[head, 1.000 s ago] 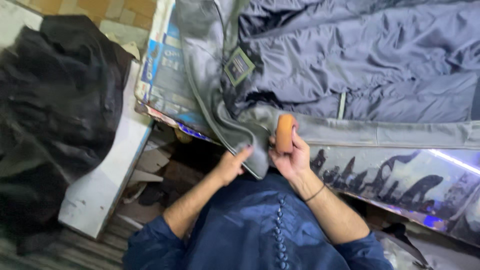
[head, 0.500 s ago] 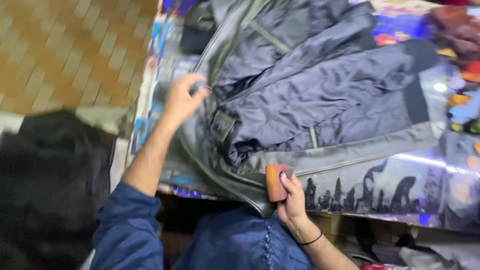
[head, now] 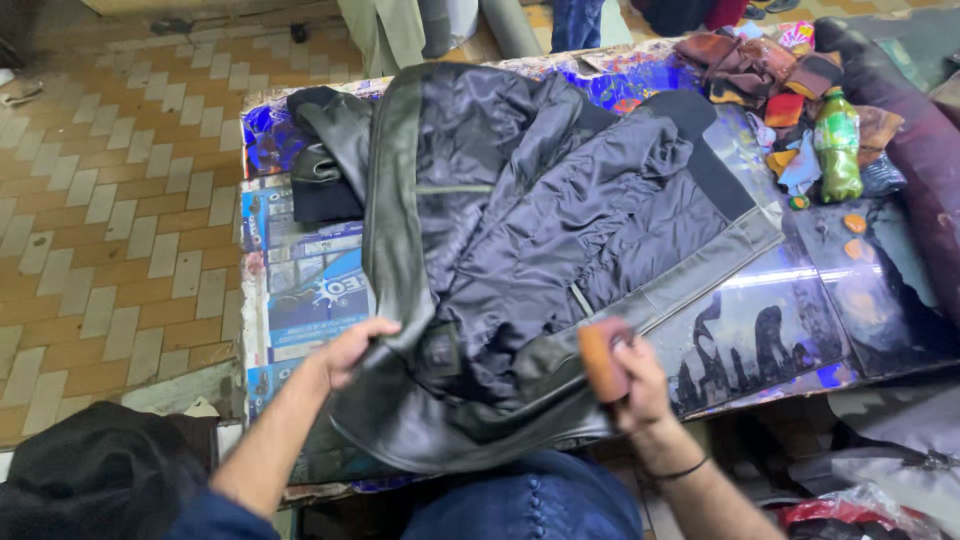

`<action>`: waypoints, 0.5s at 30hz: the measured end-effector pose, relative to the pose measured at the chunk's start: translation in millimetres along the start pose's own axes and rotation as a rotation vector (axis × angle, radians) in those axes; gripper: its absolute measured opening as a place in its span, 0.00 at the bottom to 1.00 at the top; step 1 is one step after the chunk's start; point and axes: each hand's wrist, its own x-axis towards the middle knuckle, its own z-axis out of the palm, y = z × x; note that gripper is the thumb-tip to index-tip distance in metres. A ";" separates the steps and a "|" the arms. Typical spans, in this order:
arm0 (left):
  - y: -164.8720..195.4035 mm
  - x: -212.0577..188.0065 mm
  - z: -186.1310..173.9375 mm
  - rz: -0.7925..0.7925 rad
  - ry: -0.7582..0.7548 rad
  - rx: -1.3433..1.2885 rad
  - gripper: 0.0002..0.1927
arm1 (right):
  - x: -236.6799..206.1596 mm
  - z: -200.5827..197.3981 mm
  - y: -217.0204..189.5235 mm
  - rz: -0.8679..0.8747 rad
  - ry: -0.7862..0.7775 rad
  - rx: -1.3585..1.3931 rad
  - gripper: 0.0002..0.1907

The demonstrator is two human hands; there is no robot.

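Note:
A dark leather jacket lies opened on the table, its quilted grey-blue lining facing up. My left hand grips the jacket's black leather front edge near the collar, at the table's near left. My right hand holds a small orange-brown sponge block just above the jacket's lower hem, close to the table's front edge. A dark band circles my right wrist.
The table has a glossy printed top. Folded leather scraps and a green bottle sit at the far right, a black garment at the far left. A black bundle lies lower left, over a tiled floor.
My left hand came back from the jacket's far left side and now grips its near front edge. The view has pulled back, showing the whole table. The right hand still holds the sponge.

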 end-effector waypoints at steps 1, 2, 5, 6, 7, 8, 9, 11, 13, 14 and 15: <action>-11.7 -16.1 -5.5 0.221 -0.097 -0.024 0.13 | 6.1 -3.1 -17.0 -0.049 -0.056 -0.028 0.21; -19.7 -34.2 -14.0 0.444 -0.196 -0.047 0.11 | 10.7 -6.9 -35.7 -0.116 -0.056 -0.055 0.22; -33.6 -102.3 -57.8 0.861 -0.430 -0.165 0.17 | 15.3 -14.3 -92.2 -0.654 -0.144 -0.551 0.17; -39.0 -126.6 -71.0 0.925 -0.483 -0.171 0.18 | 13.8 -12.4 -106.3 -0.656 -0.118 -0.442 0.16; -39.8 -138.1 -77.1 0.965 -0.531 -0.166 0.19 | 12.1 -9.4 -121.0 -0.658 -0.088 -0.332 0.14; -39.8 -135.3 -74.5 0.896 -0.504 -0.128 0.21 | 13.8 -3.6 -132.5 -0.578 -0.169 -0.169 0.15; -39.8 -134.9 -70.2 0.836 -0.492 -0.099 0.22 | 18.9 2.2 -142.5 -0.498 -0.251 -0.007 0.16; -40.8 -128.4 -51.6 0.628 -0.412 -0.011 0.25 | 40.2 14.1 -149.6 -0.501 -0.348 -0.317 0.18; -50.0 -130.0 -28.9 0.392 -0.303 0.098 0.29 | 81.9 24.4 -137.3 -0.290 -0.229 -0.581 0.18; -47.3 -121.0 -17.8 0.330 -0.244 0.152 0.30 | 111.9 32.7 -117.9 -0.013 -0.105 -0.371 0.17; -38.7 -93.4 0.9 0.263 -0.177 0.246 0.32 | 137.8 39.6 -96.1 0.133 -0.124 -0.274 0.17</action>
